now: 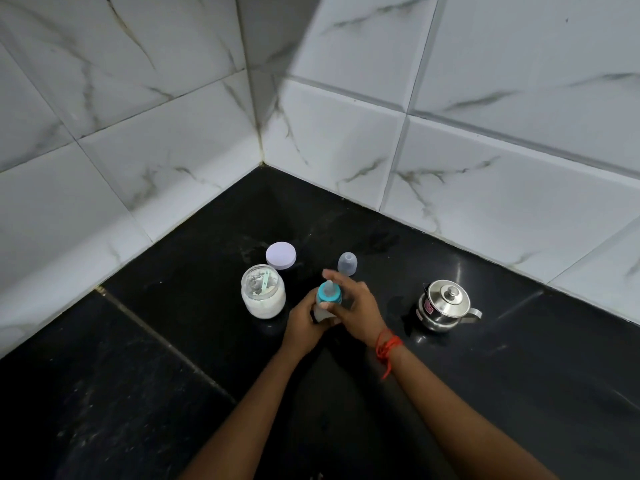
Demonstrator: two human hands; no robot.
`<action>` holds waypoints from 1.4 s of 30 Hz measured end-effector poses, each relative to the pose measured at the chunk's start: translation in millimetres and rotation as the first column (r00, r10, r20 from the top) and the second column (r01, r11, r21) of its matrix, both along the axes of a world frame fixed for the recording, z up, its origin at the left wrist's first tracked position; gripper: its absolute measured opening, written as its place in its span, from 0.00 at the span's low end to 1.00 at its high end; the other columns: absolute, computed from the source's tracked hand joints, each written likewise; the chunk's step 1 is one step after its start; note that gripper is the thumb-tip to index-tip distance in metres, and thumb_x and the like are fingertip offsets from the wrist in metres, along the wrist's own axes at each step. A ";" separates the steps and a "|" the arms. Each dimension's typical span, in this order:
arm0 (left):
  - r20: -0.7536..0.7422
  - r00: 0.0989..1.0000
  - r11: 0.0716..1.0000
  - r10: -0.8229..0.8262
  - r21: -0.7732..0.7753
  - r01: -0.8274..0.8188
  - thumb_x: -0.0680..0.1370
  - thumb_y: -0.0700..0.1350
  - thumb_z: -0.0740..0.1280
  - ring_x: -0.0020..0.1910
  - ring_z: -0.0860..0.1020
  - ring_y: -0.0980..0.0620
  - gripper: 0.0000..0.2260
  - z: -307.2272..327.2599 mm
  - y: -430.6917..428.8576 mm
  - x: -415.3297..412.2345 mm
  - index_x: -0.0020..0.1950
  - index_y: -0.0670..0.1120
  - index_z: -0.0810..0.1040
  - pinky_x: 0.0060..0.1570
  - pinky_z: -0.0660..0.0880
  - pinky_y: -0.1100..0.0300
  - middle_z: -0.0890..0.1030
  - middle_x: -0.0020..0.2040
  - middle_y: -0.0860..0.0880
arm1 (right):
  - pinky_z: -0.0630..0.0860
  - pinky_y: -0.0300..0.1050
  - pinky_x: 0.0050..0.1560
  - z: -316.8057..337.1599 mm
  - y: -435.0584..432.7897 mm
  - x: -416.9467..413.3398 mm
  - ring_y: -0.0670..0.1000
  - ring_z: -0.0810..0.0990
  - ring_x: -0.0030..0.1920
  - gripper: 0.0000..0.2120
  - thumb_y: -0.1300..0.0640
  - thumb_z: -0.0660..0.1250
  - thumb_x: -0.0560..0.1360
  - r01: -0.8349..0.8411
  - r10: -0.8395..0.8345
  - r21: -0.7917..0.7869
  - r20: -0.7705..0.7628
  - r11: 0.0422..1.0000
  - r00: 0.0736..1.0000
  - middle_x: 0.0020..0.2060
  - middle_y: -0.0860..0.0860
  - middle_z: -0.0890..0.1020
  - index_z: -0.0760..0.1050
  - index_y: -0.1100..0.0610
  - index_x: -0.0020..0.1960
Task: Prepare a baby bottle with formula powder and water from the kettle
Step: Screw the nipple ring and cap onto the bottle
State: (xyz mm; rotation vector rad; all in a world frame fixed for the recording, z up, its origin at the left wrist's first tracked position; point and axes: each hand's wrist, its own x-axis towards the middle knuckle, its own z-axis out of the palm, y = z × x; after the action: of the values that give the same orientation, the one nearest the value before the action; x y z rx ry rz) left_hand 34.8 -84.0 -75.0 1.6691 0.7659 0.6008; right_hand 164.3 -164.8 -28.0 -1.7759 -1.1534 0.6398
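The baby bottle (327,299) stands upright on the black counter (173,358), with a teal collar and a clear teat on top. My left hand (303,323) is wrapped around the bottle's body. My right hand (356,306) grips the teal collar from the right, one finger stretched out over it. Left of the bottle stands the open jar of formula powder (263,296), a pale green scoop stuck in the powder. Behind the jar lies its lilac lid (281,255). The steel kettle (445,304), lid on, stands to the right.
The bottle's clear cap (347,264) stands just behind my hands. White marbled tile walls (485,150) close the counter in at a corner behind the things. A seam in the counter runs diagonally at the left. A red thread circles my right wrist.
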 end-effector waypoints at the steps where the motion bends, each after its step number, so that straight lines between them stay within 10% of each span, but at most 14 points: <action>1: -0.010 0.999 0.999 -0.041 -0.016 0.040 0.72 0.37 0.80 0.64 0.81 0.58 0.29 -0.8 4.5 -0.8 0.68 0.57 0.77 0.62 0.77 0.66 0.84 0.63 0.57 | 0.76 0.40 0.63 5.3 2.0 4.9 0.46 0.79 0.60 0.25 0.53 0.75 0.72 -0.072 0.072 -0.017 0.012 0.997 0.997 0.59 0.45 0.82 0.76 0.43 0.68; 9: -0.032 0.996 0.994 -0.089 -0.066 0.087 0.73 0.35 0.79 0.64 0.82 0.58 0.29 -5.6 15.3 -0.7 0.69 0.53 0.77 0.64 0.78 0.59 0.84 0.64 0.54 | 0.71 0.28 0.59 20.0 6.3 26.0 0.32 0.77 0.57 0.18 0.66 0.73 0.74 -0.249 0.249 -0.011 -0.033 0.968 0.968 0.57 0.49 0.83 0.80 0.59 0.63; 18: 0.023 0.999 0.999 -0.027 -0.028 0.028 0.71 0.36 0.78 0.64 0.83 0.54 0.28 -15.2 10.9 -0.2 0.71 0.45 0.78 0.63 0.78 0.60 0.85 0.62 0.56 | 0.72 0.64 0.68 -16.8 1.0 -2.4 0.55 0.79 0.64 0.17 0.60 0.72 0.74 0.019 0.038 0.197 -0.283 0.980 0.958 0.61 0.51 0.83 0.81 0.51 0.63; 23: 0.034 0.999 0.999 0.034 -0.003 -0.034 0.73 0.32 0.73 0.62 0.81 0.65 0.29 -4.6 -2.1 -0.1 0.67 0.57 0.76 0.61 0.75 0.69 0.84 0.59 0.66 | 0.72 0.51 0.65 -16.3 -0.7 -15.1 0.50 0.77 0.55 0.20 0.47 0.69 0.74 0.090 -0.089 0.102 -0.021 0.991 0.996 0.58 0.37 0.82 0.74 0.31 0.62; 29: 0.022 0.978 0.974 0.207 0.085 -0.208 0.76 0.41 0.77 0.61 0.81 0.65 0.23 -2.1 -14.9 7.9 0.66 0.60 0.79 0.60 0.77 0.66 0.84 0.59 0.65 | 0.64 0.20 0.55 -1.3 -2.8 -11.3 0.37 0.71 0.58 0.36 0.39 0.76 0.65 0.186 -0.187 0.027 0.047 0.982 0.981 0.57 0.40 0.79 0.73 0.46 0.70; 34: 0.020 0.931 0.887 0.364 0.299 -0.353 0.77 0.39 0.75 0.59 0.82 0.62 0.19 -11.2 -28.0 16.0 0.67 0.49 0.81 0.59 0.76 0.70 0.82 0.59 0.60 | 0.67 0.18 0.50 -2.5 3.4 -27.0 0.40 0.75 0.54 0.30 0.44 0.79 0.66 0.286 -0.286 0.001 0.044 0.958 0.957 0.50 0.37 0.77 0.76 0.43 0.66; 42: -0.066 0.997 0.999 -0.036 -0.032 0.034 0.69 0.34 0.82 0.55 0.84 0.64 0.24 12.5 23.4 -5.5 0.56 0.57 0.82 0.52 0.78 0.69 0.86 0.49 0.67 | 0.72 0.24 0.48 2.8 11.0 -12.6 0.41 0.79 0.47 0.21 0.45 0.79 0.66 0.137 -0.139 0.031 0.041 0.990 0.989 0.46 0.44 0.79 0.81 0.43 0.58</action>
State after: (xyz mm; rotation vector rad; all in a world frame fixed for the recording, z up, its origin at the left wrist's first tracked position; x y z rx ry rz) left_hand 29.3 -60.6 -62.4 1.6778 0.7886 0.5090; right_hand 151.7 -153.8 -25.2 -1.8351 -1.0526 0.5027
